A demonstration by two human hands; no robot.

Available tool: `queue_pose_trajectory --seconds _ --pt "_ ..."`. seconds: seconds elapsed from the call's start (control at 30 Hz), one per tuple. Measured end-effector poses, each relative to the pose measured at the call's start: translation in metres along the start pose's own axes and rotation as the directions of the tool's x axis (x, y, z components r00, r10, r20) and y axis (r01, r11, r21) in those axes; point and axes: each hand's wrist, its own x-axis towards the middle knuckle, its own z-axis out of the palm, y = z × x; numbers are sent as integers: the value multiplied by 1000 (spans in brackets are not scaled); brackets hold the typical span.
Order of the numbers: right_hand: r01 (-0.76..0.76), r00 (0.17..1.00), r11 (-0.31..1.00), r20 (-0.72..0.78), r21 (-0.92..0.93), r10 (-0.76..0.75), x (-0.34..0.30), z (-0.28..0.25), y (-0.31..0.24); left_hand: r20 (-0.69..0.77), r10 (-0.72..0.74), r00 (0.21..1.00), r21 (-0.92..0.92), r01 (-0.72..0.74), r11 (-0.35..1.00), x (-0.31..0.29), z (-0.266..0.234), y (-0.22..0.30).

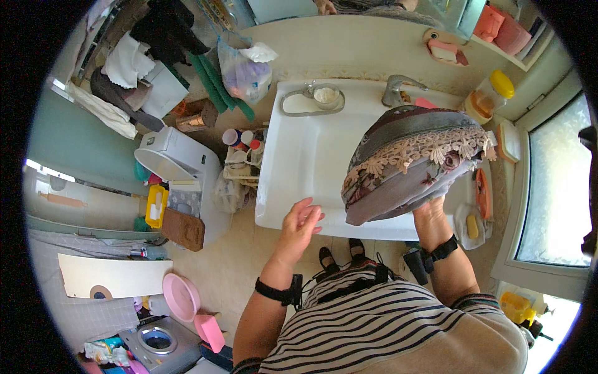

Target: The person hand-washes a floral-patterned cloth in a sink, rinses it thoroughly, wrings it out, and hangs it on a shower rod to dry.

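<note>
Loosely bunched lace-trimmed cloth (414,165) over right hand (429,207).

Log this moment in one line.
Left hand: empty, open | right hand: under floral lacy cloth, fingers hidden | cloth: over white basin

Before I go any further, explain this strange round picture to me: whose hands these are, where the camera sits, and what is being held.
These are one person's two bare hands. The only picture comes from a wide fisheye camera worn on that person's head, looking down, so straight edges bend near the rim. The right hand holds up a bundle of grey floral fabric with beige lace trim, which hides its fingers. The left hand is empty and open, near the front edge of a wide white sink. On the sink are a curved metal faucet and, at the right, a yellow bar on a translucent dish.
</note>
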Motion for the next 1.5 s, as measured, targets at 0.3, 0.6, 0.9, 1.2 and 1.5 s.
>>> queue_pose_trajectory --seconds 0.3,0.6,0.9,1.2,1.5 --pt "81 925 978 -350 -194 -146 -2 4 7 128 -230 965 -420 263 868 42 66 -2" --pt "-35 955 999 -295 -24 26 -12 6 56 285 -90 954 -785 286 550 62 91 -13" --pt "-102 948 990 -292 93 125 17 32 71 152 130 980 -881 74 468 65 103 -20" --pt "-248 891 920 -445 -304 93 21 75 73 50 293 955 -912 -76 402 71 99 -2" --pt "-357 926 260 -376 -897 -27 12 94 48 152 346 926 -919 3 395 86 100 -4"
